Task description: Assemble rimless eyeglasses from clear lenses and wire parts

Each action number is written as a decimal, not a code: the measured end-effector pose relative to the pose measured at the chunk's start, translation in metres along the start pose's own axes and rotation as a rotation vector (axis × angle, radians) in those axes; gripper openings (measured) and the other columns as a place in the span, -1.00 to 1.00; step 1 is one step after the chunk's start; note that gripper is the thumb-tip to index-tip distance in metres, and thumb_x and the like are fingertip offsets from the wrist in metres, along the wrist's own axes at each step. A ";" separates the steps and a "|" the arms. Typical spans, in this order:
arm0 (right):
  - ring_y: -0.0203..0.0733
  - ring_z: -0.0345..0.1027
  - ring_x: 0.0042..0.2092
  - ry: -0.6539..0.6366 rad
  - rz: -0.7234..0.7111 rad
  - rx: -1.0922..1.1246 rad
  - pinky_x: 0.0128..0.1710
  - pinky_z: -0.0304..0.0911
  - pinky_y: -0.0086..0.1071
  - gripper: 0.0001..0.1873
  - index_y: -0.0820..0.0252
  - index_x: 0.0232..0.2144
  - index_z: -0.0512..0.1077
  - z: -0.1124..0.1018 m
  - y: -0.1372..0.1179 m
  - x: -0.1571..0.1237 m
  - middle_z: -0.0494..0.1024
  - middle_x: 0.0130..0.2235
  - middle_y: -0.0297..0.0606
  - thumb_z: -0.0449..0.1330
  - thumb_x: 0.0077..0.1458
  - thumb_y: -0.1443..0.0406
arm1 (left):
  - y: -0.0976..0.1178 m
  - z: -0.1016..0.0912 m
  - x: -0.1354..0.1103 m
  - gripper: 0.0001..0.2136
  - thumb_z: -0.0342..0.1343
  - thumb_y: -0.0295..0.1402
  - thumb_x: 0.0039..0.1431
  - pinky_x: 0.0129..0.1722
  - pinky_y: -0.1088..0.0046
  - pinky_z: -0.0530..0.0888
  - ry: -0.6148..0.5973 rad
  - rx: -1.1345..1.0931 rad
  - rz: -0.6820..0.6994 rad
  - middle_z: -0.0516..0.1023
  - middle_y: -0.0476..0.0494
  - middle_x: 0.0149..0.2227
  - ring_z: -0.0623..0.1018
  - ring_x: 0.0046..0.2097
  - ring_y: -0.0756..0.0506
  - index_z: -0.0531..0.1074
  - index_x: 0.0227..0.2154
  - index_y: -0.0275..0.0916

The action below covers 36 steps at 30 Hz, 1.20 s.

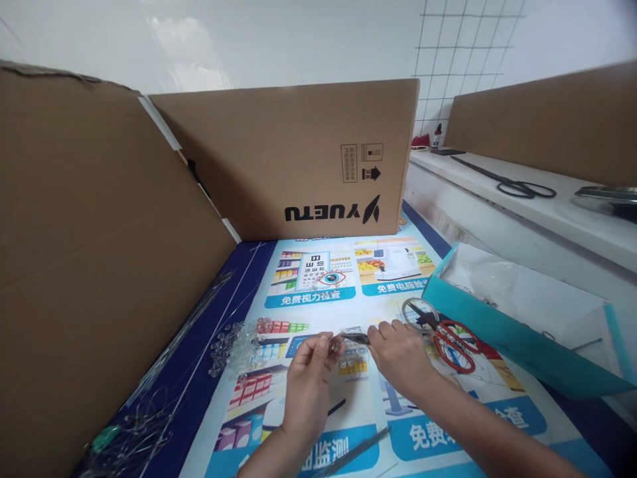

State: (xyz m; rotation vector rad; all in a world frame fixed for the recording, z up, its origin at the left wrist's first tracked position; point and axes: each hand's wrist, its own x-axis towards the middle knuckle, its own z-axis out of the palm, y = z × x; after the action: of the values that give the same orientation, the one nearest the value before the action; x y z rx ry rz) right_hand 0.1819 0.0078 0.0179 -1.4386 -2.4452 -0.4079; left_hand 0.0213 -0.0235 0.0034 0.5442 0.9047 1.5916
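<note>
My left hand (309, 382) is closed, pinching a small clear bead (336, 344) between thumb and fingertips. Thin wire may be with it, but that is too small to tell. Closed around a pair of pliers (356, 338), my right hand (402, 362) brings the dark jaws right up to the bead; its grip hides the handles. Left of my hands lies a loose heap of clear beads (236, 348) on the printed sheet and dark blue cloth. Scissors with red handles (460, 352) rest just beyond my right hand, their blade across a pale ring (407, 309).
A teal box (512, 348) with a plastic bag (497, 279) inside stands at the right. Cardboard panels (239, 146) wall off the left and back. Tangled wire (134, 425) lies at lower left. Black scissors (512, 182) lie on the white ledge (478, 199).
</note>
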 end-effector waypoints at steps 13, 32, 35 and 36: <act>-0.14 0.15 -0.32 0.060 -0.052 -0.017 -0.36 -0.08 -0.27 -0.88 0.18 -0.28 0.36 0.004 0.004 -0.002 0.37 -0.42 -0.24 0.09 0.08 0.36 | 0.002 -0.001 0.005 -0.89 0.13 -0.33 0.08 -0.13 0.31 0.43 0.021 0.000 -0.027 0.43 -0.06 -0.26 0.49 -0.18 -0.07 0.38 -0.43 -0.27; -0.14 0.22 -0.27 0.064 0.049 0.305 -0.28 0.03 -0.31 -0.83 0.17 -0.28 0.41 0.006 0.013 0.000 0.42 -0.37 -0.22 0.10 0.10 0.23 | 0.007 -0.006 0.014 -0.88 0.17 -0.32 0.04 -0.18 0.36 0.42 0.022 -0.006 -0.028 0.47 -0.02 -0.35 0.52 -0.22 -0.06 0.39 -0.40 -0.25; -0.16 0.25 -0.21 0.025 0.166 0.572 -0.22 0.09 -0.36 -0.78 0.13 -0.21 0.39 0.012 0.009 0.002 0.44 -0.28 -0.25 0.14 0.06 0.20 | 0.008 -0.002 0.010 -0.88 0.18 -0.32 0.03 -0.22 0.39 0.42 0.007 -0.012 -0.031 0.46 -0.01 -0.33 0.53 -0.24 -0.05 0.38 -0.42 -0.25; -0.18 0.26 -0.20 0.009 0.191 0.657 -0.22 0.10 -0.37 -0.76 0.13 -0.20 0.38 0.013 0.007 0.002 0.43 -0.26 -0.26 0.15 0.05 0.21 | 0.009 -0.001 0.009 -0.87 0.18 -0.33 0.02 -0.22 0.40 0.43 0.002 -0.012 -0.034 0.45 -0.01 -0.33 0.53 -0.24 -0.06 0.38 -0.43 -0.26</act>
State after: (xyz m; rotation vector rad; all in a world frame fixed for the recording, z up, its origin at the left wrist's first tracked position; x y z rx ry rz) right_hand 0.1859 0.0179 0.0070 -1.3306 -2.1017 0.3968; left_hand 0.0131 -0.0153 0.0082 0.5156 0.9008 1.5663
